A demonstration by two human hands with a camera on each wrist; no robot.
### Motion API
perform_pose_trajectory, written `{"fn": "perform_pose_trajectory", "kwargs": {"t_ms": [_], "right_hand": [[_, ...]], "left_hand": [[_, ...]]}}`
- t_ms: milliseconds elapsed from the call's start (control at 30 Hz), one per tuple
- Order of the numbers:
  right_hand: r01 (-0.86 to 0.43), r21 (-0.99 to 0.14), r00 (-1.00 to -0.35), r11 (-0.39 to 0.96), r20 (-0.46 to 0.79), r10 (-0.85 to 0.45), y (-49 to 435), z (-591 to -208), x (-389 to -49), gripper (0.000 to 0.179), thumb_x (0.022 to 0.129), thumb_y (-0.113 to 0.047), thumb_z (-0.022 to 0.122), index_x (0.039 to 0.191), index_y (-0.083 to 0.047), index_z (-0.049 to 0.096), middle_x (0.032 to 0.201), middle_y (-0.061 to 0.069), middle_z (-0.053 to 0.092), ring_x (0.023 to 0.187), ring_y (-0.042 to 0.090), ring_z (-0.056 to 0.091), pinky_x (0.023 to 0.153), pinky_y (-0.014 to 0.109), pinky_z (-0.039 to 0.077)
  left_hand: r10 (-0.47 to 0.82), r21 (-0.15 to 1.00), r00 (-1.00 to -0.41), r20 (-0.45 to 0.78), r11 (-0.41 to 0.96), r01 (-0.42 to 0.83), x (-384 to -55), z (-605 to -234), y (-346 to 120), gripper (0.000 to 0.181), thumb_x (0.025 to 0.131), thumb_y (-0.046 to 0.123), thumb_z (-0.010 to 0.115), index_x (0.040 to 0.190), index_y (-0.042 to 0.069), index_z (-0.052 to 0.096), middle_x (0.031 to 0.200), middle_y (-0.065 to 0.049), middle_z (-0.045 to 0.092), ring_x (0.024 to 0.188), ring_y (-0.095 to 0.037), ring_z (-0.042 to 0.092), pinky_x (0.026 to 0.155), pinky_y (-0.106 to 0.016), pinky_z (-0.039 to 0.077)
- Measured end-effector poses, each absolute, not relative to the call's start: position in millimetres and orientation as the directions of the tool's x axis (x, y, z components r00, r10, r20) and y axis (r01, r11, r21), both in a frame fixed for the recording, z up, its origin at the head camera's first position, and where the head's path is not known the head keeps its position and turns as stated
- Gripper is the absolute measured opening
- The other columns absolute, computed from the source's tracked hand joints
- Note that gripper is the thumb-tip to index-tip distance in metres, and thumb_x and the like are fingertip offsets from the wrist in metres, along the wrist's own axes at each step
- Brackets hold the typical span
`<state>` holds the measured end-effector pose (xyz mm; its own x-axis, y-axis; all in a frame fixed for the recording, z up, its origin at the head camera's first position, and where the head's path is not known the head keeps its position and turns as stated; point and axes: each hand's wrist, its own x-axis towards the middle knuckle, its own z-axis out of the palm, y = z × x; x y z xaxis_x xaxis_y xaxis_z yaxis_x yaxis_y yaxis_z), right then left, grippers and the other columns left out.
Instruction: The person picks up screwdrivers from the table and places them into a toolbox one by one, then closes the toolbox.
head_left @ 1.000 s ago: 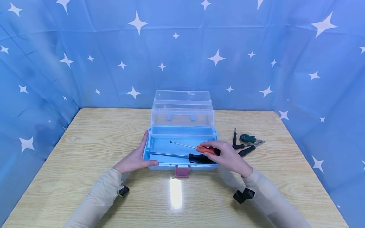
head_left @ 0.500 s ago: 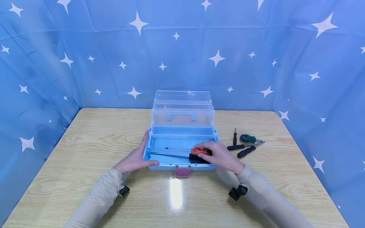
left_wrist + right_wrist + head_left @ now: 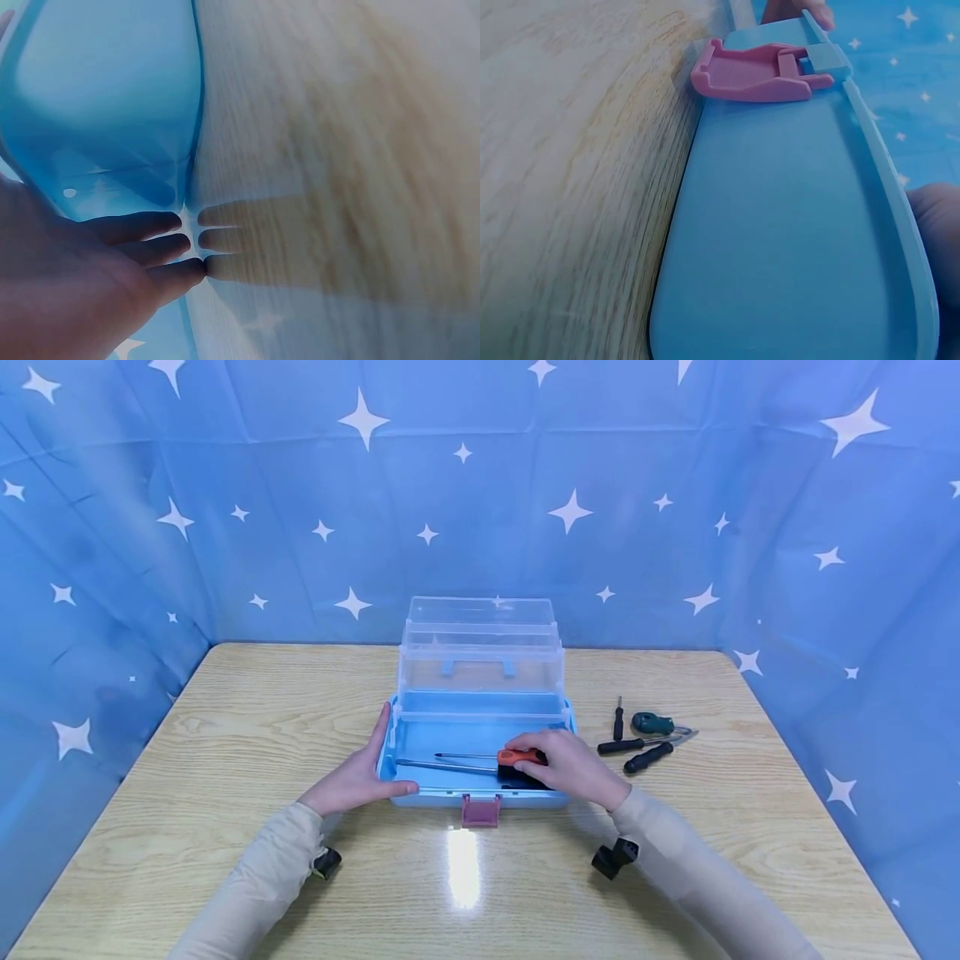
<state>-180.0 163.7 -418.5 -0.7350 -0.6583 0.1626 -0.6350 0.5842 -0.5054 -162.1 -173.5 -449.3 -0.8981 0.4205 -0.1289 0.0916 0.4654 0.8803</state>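
A light-blue toolbox (image 3: pixel 442 733) stands with its clear lid (image 3: pixel 480 631) raised. My left hand (image 3: pixel 352 781) rests against the box's left end, thumb at the front rim; the left wrist view shows its fingers (image 3: pixel 176 277) straight along the blue wall. Inside the box, my right hand (image 3: pixel 573 768) grips an orange-handled screwdriver (image 3: pixel 512 757), its shaft pointing left. Just in front lies a longer screwdriver (image 3: pixel 442 767) with a black handle, partly covered by the right hand. The right wrist view mostly shows the box's front wall (image 3: pixel 772 210) and a pink latch (image 3: pixel 742 71).
To the right of the box, several tools lie on the wooden table (image 3: pixel 300 693): a small black screwdriver (image 3: pixel 618 724), a green-handled one (image 3: pixel 652 723) and black-handled tools (image 3: pixel 647 758). A blue star-patterned cloth (image 3: pixel 480 485) hangs behind the table.
My right hand has moved left and lower into the box with the orange-handled screwdriver, which now lies close along the black-handled one. The left hand has stayed put.
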Motion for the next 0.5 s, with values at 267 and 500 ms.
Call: {"fn": "perform_pose_trajectory", "kwargs": {"t_ms": [267,500], "right_hand": [[-0.643,-0.497,-0.729,0.582,0.166,-0.664,159.1,-420.6,-184.5,0.021,0.090,-0.010,0.069,0.111,-0.007,0.071,0.096,0.002,0.071,0.067,0.008,0.053,0.059,0.026,0.044],[-0.593,-0.567,-0.770,0.572,0.191,-0.609,162.9,-420.1,-185.5,0.020,0.092,-0.002,0.063,0.111,-0.001,0.070,0.107,0.009,0.070,0.097,0.022,0.065,0.084,0.043,0.052]], "left_hand": [[0.417,0.867,-0.899,-0.136,0.488,0.096,-161.3,-447.9,-173.5,0.125,0.078,0.042,0.079,0.152,0.025,-0.020,0.157,-0.026,0.005,0.137,-0.047,0.022,0.107,-0.060,0.025],[0.421,0.875,-0.898,-0.131,0.476,0.095,-161.4,-447.5,-172.9,0.125,0.078,0.041,0.080,0.152,0.024,-0.019,0.157,-0.025,0.005,0.137,-0.047,0.021,0.107,-0.059,0.025]]}}
